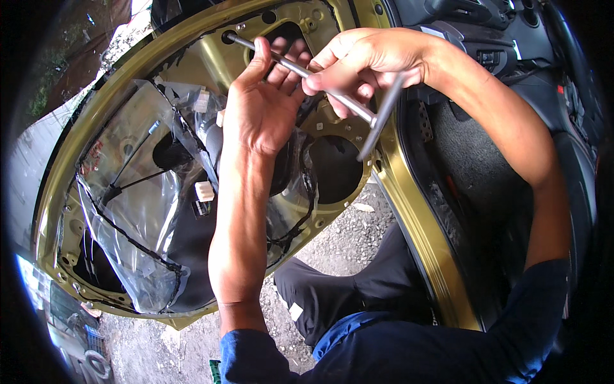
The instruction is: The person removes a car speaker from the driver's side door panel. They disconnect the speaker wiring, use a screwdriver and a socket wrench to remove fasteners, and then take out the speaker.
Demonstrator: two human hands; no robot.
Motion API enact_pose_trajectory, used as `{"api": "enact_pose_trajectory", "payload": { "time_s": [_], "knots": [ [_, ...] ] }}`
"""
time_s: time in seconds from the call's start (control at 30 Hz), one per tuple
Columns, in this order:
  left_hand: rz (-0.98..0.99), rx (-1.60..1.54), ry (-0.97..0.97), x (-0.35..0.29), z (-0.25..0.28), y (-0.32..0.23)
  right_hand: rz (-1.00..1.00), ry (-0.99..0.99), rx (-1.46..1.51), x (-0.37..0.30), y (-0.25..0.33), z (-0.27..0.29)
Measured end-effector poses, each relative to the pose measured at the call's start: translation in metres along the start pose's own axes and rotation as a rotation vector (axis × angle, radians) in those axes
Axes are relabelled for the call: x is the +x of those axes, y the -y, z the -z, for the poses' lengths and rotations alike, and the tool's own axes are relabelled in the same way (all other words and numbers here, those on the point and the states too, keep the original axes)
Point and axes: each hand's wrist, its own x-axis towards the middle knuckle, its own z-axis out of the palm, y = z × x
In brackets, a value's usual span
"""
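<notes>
A long grey T-handle wrench [348, 102] slants across the gold car door [208, 61], its far tip at a dark hole near the door's upper edge. My left hand [262, 105] is palm up beneath the shaft, loosely holding it between thumb and half-curled fingers. Closer to the crossbar, my right hand [348, 67] is closed around the same shaft with bent fingers. The crossbar looks slightly blurred and sticks out below my right wrist. The trim is off the door's inner side, and clear plastic sheeting [150, 237] edged with black sealant hangs on it.
On the right, the car's sill [435, 256] runs beside the dark footwell carpet [464, 147] and seat. A large round opening [336, 169] shows in the door. Light connectors [204, 191] hang near my left forearm. Rough gravelly ground [345, 240] lies below; my dark trousers show there.
</notes>
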Motion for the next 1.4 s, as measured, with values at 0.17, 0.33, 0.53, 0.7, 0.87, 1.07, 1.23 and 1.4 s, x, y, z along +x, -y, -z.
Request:
{"api": "enact_pose_trajectory", "payload": {
  "time_s": [0.17,0.33,0.53,0.7,0.87,1.07,1.23,1.4],
  "knots": [
    [-0.088,0.028,-0.137,0.004,0.0,-0.003,0.043,0.057,0.318,-0.006,0.001,-0.012],
    [-0.105,0.031,-0.107,-0.004,-0.003,-0.001,0.025,0.104,0.182,-0.011,0.0,-0.007],
    [-0.132,0.126,-0.131,0.005,-0.004,-0.001,-0.006,0.119,0.098,0.002,-0.005,-0.009],
    [-0.064,0.01,0.023,-0.003,-0.002,-0.004,0.052,0.052,0.237,-0.006,-0.003,-0.008],
    [-0.146,0.129,-0.144,0.001,-0.001,-0.001,-0.03,-0.046,-0.007,-0.001,-0.001,-0.004],
    [-0.187,0.164,-0.089,-0.003,0.003,-0.001,0.121,0.044,0.279,-0.005,-0.011,-0.007],
    [-0.176,0.225,-0.067,-0.008,-0.003,0.002,0.08,0.002,0.166,0.0,-0.016,-0.009],
    [-0.152,0.253,-0.067,-0.016,-0.005,0.01,0.101,-0.018,0.178,-0.012,-0.027,-0.019]
  ]
}}
